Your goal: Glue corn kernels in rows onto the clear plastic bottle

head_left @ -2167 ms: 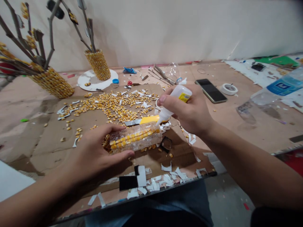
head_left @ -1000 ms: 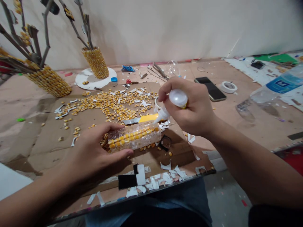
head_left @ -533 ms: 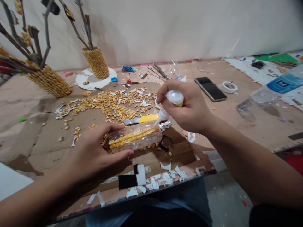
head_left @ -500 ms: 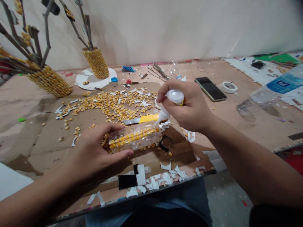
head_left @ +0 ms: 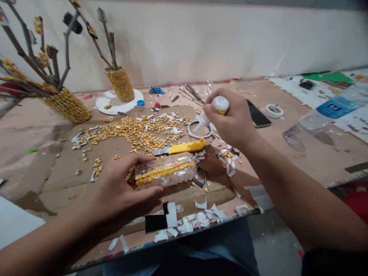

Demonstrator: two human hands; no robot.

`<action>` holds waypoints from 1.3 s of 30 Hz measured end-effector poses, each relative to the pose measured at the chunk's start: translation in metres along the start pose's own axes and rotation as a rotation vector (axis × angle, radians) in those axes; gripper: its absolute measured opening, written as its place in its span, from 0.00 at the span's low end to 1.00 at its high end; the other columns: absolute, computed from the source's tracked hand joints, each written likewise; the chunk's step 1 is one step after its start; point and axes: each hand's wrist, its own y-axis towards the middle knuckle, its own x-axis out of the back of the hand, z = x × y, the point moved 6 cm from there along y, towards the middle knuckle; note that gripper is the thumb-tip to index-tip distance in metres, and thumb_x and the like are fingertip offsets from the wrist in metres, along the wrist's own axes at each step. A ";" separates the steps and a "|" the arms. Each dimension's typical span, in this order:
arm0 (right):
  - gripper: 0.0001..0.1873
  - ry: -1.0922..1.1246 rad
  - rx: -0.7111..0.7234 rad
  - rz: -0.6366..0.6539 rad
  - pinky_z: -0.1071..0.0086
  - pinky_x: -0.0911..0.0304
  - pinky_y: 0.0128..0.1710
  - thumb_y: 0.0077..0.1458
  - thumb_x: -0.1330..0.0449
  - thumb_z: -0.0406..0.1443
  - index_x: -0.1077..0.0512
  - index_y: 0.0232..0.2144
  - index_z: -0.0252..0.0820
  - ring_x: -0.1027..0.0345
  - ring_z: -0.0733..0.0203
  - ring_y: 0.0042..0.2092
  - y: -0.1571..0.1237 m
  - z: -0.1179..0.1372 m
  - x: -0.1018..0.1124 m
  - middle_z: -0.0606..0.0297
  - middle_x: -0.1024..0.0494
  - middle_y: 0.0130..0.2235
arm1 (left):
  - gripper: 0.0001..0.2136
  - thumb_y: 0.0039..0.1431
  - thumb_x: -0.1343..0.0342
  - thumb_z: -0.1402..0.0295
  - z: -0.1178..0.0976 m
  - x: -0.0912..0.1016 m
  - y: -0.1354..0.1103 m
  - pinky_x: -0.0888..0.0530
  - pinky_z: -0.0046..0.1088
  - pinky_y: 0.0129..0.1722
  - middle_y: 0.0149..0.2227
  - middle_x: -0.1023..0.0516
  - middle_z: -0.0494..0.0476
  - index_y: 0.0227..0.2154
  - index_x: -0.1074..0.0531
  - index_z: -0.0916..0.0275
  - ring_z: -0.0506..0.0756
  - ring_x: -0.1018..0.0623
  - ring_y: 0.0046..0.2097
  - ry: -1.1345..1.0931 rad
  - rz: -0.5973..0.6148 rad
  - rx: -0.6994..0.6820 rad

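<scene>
My left hand (head_left: 126, 180) grips one end of a clear plastic cylinder (head_left: 178, 178), which lies on its side with two rows of corn kernels (head_left: 163, 171) stuck along it. In my right hand (head_left: 230, 115) is a white glue bottle (head_left: 220, 104), tilted with its nozzle pointing down and to the left, apart from the cylinder. Just behind the cylinder lies a yellow utility knife (head_left: 186, 147), its blade out. A white ring (head_left: 198, 130) rests under the bottle's nozzle. Loose corn kernels (head_left: 143, 132) are spread over the cardboard (head_left: 66, 165).
Two kernel-covered pots, one at the left (head_left: 67, 107) and one on a white disc (head_left: 120, 84), hold branches. A phone (head_left: 258, 114), a tape roll (head_left: 273, 111) and a lying plastic bottle (head_left: 324, 111) are at the right. Paper scraps (head_left: 198, 220) line the front edge.
My right hand has lifted the glue bottle up and away from the cylinder, uncovering the white ring and the knife's handle. My left hand still holds the cylinder. The camera view has shifted slightly.
</scene>
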 end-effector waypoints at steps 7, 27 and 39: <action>0.09 0.238 -0.442 0.120 0.66 0.32 0.27 0.56 0.32 0.36 0.29 0.37 0.44 0.24 0.58 0.29 0.000 -0.053 -0.026 0.61 0.17 0.33 | 0.23 0.54 0.29 0.52 -0.005 0.000 -0.002 0.22 0.39 0.44 0.47 0.15 0.57 0.49 0.22 0.55 0.63 0.16 0.45 0.005 0.045 -0.044; 0.16 -0.231 -0.528 0.045 0.62 0.30 0.38 0.60 0.43 0.38 0.24 0.47 0.39 0.22 0.50 0.38 0.016 -0.124 -0.038 0.56 0.16 0.37 | 0.27 0.53 0.28 0.53 -0.016 0.004 0.002 0.20 0.42 0.47 0.52 0.17 0.61 0.54 0.24 0.56 0.66 0.17 0.51 0.073 0.160 -0.174; 0.16 -0.650 -0.381 0.139 0.48 0.34 0.50 0.63 0.40 0.44 0.22 0.45 0.40 0.25 0.36 0.51 0.016 -0.089 -0.018 0.40 0.19 0.53 | 0.17 0.69 0.46 0.53 -0.003 0.038 0.023 0.22 0.41 0.49 0.45 0.14 0.61 0.45 0.21 0.60 0.63 0.17 0.47 0.058 -0.129 0.016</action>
